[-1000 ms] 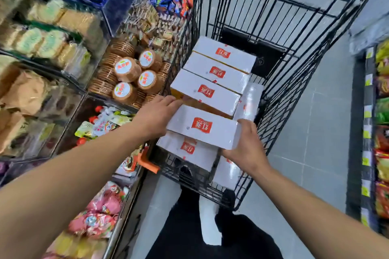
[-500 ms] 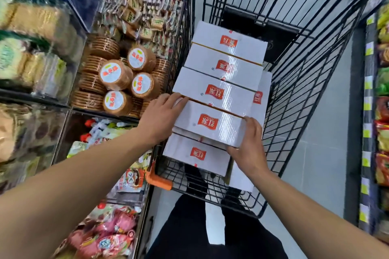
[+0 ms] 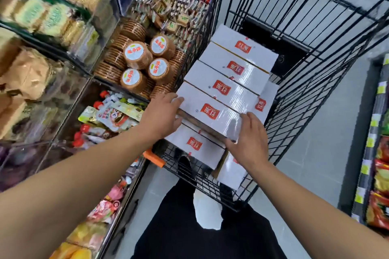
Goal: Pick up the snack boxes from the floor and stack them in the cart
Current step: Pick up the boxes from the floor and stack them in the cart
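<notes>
Snack boxes [image 3: 219, 92] in cart [image 3: 315, 52], shelves [image 3: 69, 65] at left.

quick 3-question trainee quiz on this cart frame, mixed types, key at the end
1. True or false: both hands hold the same white box.
2. The top row of boxes lies along which side of the cart? A) the snack-shelf side B) the far end C) outside it
3. What colour is the logo on the boxes?

Key: 1. True: left hand and right hand flank its two ends. 2. A. 3. Red.
</notes>
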Demonstrator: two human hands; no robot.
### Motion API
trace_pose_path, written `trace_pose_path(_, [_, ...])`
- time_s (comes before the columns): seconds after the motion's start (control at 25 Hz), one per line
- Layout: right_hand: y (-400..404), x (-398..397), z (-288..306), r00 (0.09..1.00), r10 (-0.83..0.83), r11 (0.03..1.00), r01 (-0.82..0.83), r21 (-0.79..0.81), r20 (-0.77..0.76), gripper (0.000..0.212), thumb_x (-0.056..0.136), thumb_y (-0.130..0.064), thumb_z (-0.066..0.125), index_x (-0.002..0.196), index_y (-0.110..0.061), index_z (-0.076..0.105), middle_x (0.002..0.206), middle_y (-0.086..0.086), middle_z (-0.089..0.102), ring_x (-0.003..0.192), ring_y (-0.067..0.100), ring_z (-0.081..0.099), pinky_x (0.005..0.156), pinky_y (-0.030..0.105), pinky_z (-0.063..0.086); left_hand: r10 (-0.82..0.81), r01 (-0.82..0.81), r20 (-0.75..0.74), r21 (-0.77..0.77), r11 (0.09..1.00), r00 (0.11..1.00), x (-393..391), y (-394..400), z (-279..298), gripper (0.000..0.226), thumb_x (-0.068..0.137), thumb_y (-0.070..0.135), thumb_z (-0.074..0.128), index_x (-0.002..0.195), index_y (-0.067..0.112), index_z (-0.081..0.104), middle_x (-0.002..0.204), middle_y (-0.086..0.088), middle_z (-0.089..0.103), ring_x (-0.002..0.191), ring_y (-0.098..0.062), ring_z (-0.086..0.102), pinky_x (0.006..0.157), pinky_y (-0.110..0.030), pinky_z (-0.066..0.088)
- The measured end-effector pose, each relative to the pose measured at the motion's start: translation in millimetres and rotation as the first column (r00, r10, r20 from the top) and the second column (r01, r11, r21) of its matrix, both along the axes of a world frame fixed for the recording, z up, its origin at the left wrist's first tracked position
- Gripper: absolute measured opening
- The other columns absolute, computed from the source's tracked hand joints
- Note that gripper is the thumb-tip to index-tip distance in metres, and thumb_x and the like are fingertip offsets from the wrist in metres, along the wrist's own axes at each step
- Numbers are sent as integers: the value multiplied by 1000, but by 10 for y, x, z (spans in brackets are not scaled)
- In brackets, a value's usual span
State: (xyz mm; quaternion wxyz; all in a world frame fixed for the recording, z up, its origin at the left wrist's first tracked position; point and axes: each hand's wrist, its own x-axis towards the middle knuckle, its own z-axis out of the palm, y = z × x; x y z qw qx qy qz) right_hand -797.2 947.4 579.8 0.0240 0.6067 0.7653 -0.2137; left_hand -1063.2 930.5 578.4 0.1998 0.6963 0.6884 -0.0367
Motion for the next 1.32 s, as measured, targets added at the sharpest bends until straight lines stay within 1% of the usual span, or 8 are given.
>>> trace_pose_path(0.16, [-73, 14, 176, 921, 388, 921, -388, 27, -26, 71, 77, -32, 71, 137, -5, 44, 143, 18, 44, 134, 36, 38, 112, 48, 33, 358, -360, 77, 11, 933, 931, 310, -703, 233, 66, 84, 32, 63, 143, 13, 41, 140, -10, 48, 126, -35, 45, 102, -45, 42])
trace_pose_path(0.36, [-573, 64, 434, 685, 712, 689, -724, -31, -153, 60, 84, -23, 64, 138, -10, 44, 141, 12, 45, 130, 31, 41, 109, 38, 32, 690, -698, 123, 35, 715, 713, 1136, -1977, 473, 61, 81, 25, 64, 138, 10, 48, 136, -15, 53, 125, -33, 48, 104, -33, 35])
trace_pose_path(0.52, [-1262, 107, 482, 475, 854, 463, -880, -104, -211, 55, 79, -15, 59, 133, -15, 49, 131, 8, 51, 119, 30, 50, 98, 34, 42, 883, -886, 133, -50, 460, 451, 1821, -3172, 560, 64, 83, 33, 61, 140, 9, 45, 140, -13, 51, 129, -29, 47, 110, -32, 32])
trace_pose_path(0.64, [-1918, 52, 490, 212, 965, 201, -976, -85, -156, 56, 81, -18, 59, 135, -15, 46, 131, 5, 50, 120, 27, 48, 100, 34, 39, 981, -985, 128, -73, 156, 146, 2367, -4103, 608, 64, 85, 27, 65, 142, 10, 42, 145, -11, 46, 133, -26, 43, 109, -28, 27])
trace_pose_path(0.88, [-3614, 136, 474, -208, 969, -224, -967, -121, -131, 54, 84, -20, 55, 136, -13, 43, 137, 4, 43, 123, 31, 44, 99, 41, 43, 914, -927, 149, -64, -371, -376, 3694, -5896, 704, 62, 80, 39, 55, 137, 16, 49, 137, -10, 54, 128, -29, 48, 106, -33, 36])
trace_pose_path(1.0, [-4481, 357, 511, -385, 916, -399, -905, -147, -111, 60, 88, -23, 55, 145, -15, 35, 146, 5, 38, 130, 29, 39, 105, 35, 36, 842, -853, 145, -27, -522, -520, 4346, -6565, 756, 61, 81, 37, 58, 138, 16, 49, 136, -10, 55, 127, -30, 48, 105, -34, 37])
trace_pose_path(1.12, [-5552, 743, 520, -550, 831, -557, -822, -118, -90, 61, 86, -25, 57, 143, -14, 38, 142, 8, 43, 128, 29, 42, 103, 34, 38, 745, -755, 148, -13, -656, -650, 5116, -7362, 728, 66, 79, 42, 53, 140, 15, 46, 139, -10, 53, 127, -30, 48, 107, -34, 37])
trace_pose_path(1.32, [-7087, 1368, 586, -703, 709, -705, -704, -80, -63, 63, 85, -30, 58, 143, -17, 40, 143, 5, 45, 131, 26, 42, 107, 34, 38, 587, -596, 202, 20, -803, -784, 6145, -8514, 683, 62, 82, 39, 55, 140, 15, 47, 141, -7, 51, 127, -26, 49, 108, -33, 37])
